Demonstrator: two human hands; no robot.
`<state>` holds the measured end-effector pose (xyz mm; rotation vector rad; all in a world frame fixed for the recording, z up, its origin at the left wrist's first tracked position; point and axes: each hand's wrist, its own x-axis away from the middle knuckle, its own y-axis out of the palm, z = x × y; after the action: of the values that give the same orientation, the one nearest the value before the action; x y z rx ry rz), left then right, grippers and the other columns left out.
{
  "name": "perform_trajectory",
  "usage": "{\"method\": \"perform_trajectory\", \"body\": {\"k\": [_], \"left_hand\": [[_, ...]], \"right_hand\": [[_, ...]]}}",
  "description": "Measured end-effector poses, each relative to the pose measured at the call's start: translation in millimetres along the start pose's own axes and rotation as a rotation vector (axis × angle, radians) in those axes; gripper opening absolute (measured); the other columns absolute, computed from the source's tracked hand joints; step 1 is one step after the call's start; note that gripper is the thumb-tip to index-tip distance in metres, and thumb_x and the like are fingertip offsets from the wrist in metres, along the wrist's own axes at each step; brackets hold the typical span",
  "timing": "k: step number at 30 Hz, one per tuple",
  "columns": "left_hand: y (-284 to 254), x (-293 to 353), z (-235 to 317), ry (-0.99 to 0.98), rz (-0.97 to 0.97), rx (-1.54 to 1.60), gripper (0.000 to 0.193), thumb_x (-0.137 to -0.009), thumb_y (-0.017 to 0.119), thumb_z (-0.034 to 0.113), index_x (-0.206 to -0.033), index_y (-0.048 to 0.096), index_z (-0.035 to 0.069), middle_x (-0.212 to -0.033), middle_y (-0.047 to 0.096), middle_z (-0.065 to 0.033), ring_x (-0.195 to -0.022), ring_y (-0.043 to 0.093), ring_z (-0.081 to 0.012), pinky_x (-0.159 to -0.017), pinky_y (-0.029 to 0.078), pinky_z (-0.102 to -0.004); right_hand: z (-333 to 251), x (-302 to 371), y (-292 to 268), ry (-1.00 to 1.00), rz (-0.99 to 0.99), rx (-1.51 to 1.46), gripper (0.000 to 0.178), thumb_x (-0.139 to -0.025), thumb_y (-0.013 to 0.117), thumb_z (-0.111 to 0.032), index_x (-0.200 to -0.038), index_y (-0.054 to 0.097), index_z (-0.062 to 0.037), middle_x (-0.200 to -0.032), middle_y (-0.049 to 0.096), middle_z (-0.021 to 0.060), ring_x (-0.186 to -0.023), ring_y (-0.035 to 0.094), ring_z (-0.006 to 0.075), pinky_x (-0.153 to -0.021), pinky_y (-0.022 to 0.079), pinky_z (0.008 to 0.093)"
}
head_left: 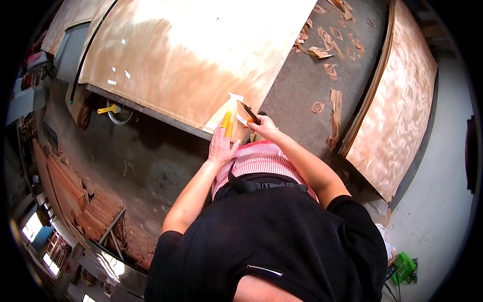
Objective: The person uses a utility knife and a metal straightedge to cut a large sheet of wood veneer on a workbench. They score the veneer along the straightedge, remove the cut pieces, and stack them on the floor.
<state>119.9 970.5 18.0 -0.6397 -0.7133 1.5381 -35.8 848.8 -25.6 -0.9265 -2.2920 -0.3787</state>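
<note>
My left hand (221, 145) lies with its fingers stretched out at the near corner of a large wood veneer sheet (166, 75). Two of its fingers wear yellow finger covers (227, 123). Under those fingertips is a paler patch of veneer (219, 117), with a white tape strip (235, 96) at its far tip. Just to the right, my right hand (266, 128) is closed around a dark, narrow, knife-like tool (250, 114) pointing away and left. Another white strip (242, 120) shows beside its fingers; whether they hold it, I cannot tell.
A stack of veneer sheets (397, 110) stands at the right. Veneer scraps (329, 70) litter the floor between. Left of the work sheet, a yellow-handled scraper or brush (108, 109) rests on a round container (121, 117). Brown wood pieces (98, 219) lie lower left.
</note>
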Motion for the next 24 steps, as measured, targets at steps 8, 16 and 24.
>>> {"method": "perform_trajectory", "body": {"k": [8, 16, 24], "left_hand": [[15.5, -9.8, 22.7, -0.052, -0.264, -0.405, 0.075, -0.071, 0.059, 0.045, -0.13, 0.032, 0.005, -0.134, 0.029, -0.0137, -0.131, 0.013, -0.0252, -0.102, 0.011, -0.0521], [13.6, -20.8, 39.9, -0.128, -0.457, -0.612, 0.074, -0.071, 0.06, 0.045, -0.128, 0.035, 0.003, -0.134, 0.028, -0.0154, -0.131, 0.014, -0.0272, -0.102, 0.012, -0.0527], [11.7, 5.1, 5.3, -0.101, -0.068, -0.178, 0.068, -0.072, 0.06, 0.04, -0.125, 0.039, 0.001, -0.129, 0.035, -0.0156, -0.128, 0.02, -0.0297, -0.104, 0.016, -0.0457]], "right_hand": [[10.2, -3.2, 0.8, -0.016, 0.015, 0.015, 0.016, -0.08, 0.059, -0.016, -0.087, 0.06, -0.0017, -0.064, 0.059, 0.0007, -0.056, 0.054, 0.0068, -0.051, 0.044, 0.0217], [-43.5, 16.5, -22.4, -0.213, 0.11, 1.083, 0.016, -0.075, 0.057, -0.023, -0.082, 0.059, -0.008, -0.067, 0.062, 0.009, -0.063, 0.061, 0.0202, -0.058, 0.047, 0.0325], [-62.1, 16.7, -56.3, -0.04, -0.255, 0.321, 0.015, -0.082, 0.054, -0.011, -0.092, 0.059, -0.0007, -0.07, 0.057, -0.0005, -0.063, 0.051, 0.0067, -0.056, 0.04, 0.0215]]}}
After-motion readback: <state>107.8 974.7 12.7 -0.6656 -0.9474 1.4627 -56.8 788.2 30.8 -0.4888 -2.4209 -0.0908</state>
